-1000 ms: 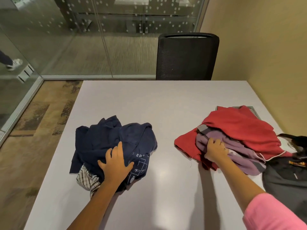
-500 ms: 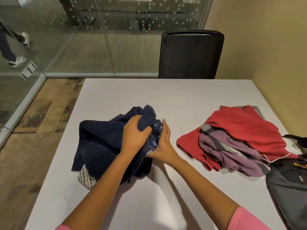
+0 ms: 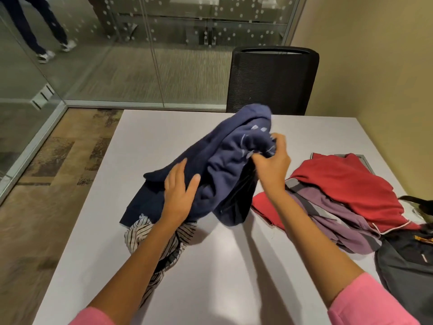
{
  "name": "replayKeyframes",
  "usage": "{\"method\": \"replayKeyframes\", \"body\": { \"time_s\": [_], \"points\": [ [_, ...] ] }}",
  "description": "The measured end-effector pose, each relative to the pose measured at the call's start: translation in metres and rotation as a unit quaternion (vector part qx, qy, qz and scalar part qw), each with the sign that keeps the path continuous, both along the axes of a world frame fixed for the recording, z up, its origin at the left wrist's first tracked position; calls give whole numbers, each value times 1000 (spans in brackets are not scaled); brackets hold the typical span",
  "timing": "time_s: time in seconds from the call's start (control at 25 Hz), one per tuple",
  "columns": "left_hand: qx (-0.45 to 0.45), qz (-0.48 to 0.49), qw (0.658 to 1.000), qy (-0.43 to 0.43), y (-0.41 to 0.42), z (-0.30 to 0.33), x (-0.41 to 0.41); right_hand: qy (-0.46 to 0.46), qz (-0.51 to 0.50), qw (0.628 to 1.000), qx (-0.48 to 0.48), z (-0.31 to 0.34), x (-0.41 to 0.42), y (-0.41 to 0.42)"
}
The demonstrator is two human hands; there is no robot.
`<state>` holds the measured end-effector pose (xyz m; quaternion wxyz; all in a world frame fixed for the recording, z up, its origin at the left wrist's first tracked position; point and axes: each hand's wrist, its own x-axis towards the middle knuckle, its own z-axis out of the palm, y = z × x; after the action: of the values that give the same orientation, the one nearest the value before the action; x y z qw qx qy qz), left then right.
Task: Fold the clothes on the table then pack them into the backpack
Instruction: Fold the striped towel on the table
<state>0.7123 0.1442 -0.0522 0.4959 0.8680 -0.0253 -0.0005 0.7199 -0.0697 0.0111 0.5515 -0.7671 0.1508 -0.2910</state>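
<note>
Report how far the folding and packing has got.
Done: nothing looks folded or packed yet. In hand: the right hand grips the navy garment, lifting it off the table, while the left hand rests open against it. Left: the striped garment, the red garment and the purple garment lie unfolded; the backpack holds none of them.
</note>
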Motion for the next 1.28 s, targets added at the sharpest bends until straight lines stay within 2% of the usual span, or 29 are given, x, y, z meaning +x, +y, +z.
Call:
{"method": "replayKeyframes", "body": {
  "time_s": [0.08,0.16,0.28,0.36,0.44,0.52,0.6,0.68,0.72,0.84,0.88,0.96,1.04,1.12,1.28],
  "points": [
    [158,68,985,17,18,-40,-25,-23,-57,998,-33,13,9,-29],
    [258,106,956,90,35,-69,-44,-30,-123,989,-72,20,13,-61],
    [332,60,920,200,51,-95,-59,-31,-233,962,-140,24,8,-106],
    [358,6,904,233,53,-103,-67,-14,-298,941,-160,21,-1,-135],
    [355,-36,901,247,49,-104,-70,38,-320,929,-182,8,-15,-162],
    [373,-52,893,245,40,-104,-72,152,-291,913,-240,-17,-30,-181],
    [400,-48,884,238,33,-103,-72,298,-261,871,-290,-42,-44,-192],
    [411,-46,884,220,27,-103,-70,415,-249,823,-296,-62,-54,-191],
    [413,-47,886,208,25,-104,-69,429,-238,814,-311,-69,-57,-185],
    [440,-63,878,177,17,-102,-66,332,-120,821,-449,-85,-60,-149],
    [447,-65,877,165,13,-102,-66,313,-52,812,-491,-89,-56,-133],
    [443,-61,884,138,7,-103,-67,323,94,766,-547,-98,-42,-99],
    [432,-51,893,120,5,-108,-68,374,192,714,-560,-112,-24,-72],
    [432,-44,892,127,6,-111,-65,426,236,683,-545,-127,-10,-58],
    [454,-55,875,162,6,-113,-48,505,229,683,-475,-148,8,-67]
  ]
}}
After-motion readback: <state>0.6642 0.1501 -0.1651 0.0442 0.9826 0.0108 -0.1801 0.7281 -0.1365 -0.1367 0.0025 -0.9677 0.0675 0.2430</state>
